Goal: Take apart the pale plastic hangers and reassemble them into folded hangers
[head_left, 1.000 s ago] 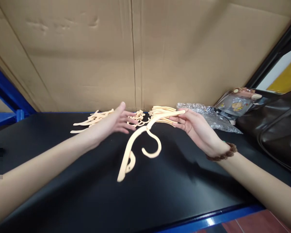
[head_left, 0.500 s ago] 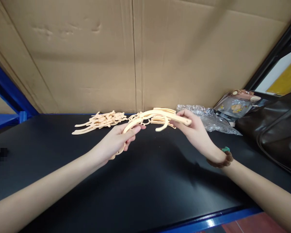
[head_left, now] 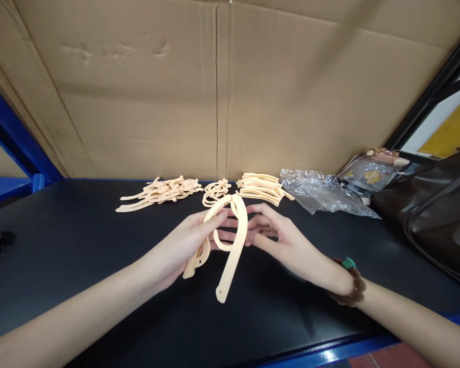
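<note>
Head view: above the matte black tabletop (head_left: 76, 255), the left hand (head_left: 187, 232) clasps a folded, cream, plastic-looking hanger (head_left: 241, 220); the right hand (head_left: 289, 240) has loosely curled fingers beside it, contact unclear. Its 2 arms (head_left: 233, 255) and hook (head_left: 223, 247) appear joined; behind, cream heaps of curved pieces (head_left: 166, 191), rings (head_left: 216, 191) and slim strips (head_left: 260, 186) look unassembled.

Creased cardboard (head_left: 138, 117) backs a black tabletop (head_left: 176, 327) | blue frame (head_left: 19, 134) stands at left | reddish floor (head_left: 387, 356) shows below | yellow panel (head_left: 454, 128) at right
</note>
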Available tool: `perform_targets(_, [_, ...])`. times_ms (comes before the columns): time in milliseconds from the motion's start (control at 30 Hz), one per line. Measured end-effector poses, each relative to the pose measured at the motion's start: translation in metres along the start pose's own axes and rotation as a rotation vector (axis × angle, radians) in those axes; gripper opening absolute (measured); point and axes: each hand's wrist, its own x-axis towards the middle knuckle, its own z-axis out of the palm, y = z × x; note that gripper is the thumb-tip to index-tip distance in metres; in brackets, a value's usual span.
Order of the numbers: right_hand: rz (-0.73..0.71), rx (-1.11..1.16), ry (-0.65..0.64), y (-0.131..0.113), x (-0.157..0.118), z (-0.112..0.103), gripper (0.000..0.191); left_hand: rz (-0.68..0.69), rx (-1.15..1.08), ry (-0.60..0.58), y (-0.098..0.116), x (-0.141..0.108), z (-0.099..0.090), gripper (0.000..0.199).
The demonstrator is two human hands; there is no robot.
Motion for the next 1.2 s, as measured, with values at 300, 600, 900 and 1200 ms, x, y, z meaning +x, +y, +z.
perform_targets(300, [0.065, 0.130, 0.048, -0.001, 0.002, 0.003, 0.020, 0.037, 0.167, 0.059, 0.003, -0.011, 0.014, 0.037])
perform_targets(600, [-0.259, -0.801, 0.132, 0.001, 0.003, -0.010, 0.020, -0.058, 0.341, -0.028, 0.003, -0.006, -0.002, 0.037])
perform_targets(900, [-0.712, -1.517, -0.057, -0.012, -0.012, -0.004, 0.030, -0.254, 0.325, -0.186, 0.004, -0.008, -0.002, 0.029])
perform_targets(1200, [-0.164, -1.035, -0.054, 0.020, 0.057, -0.053, 0.022, -0.152, 0.612, -0.119, 0.011, -0.013, -0.003, 0.025])
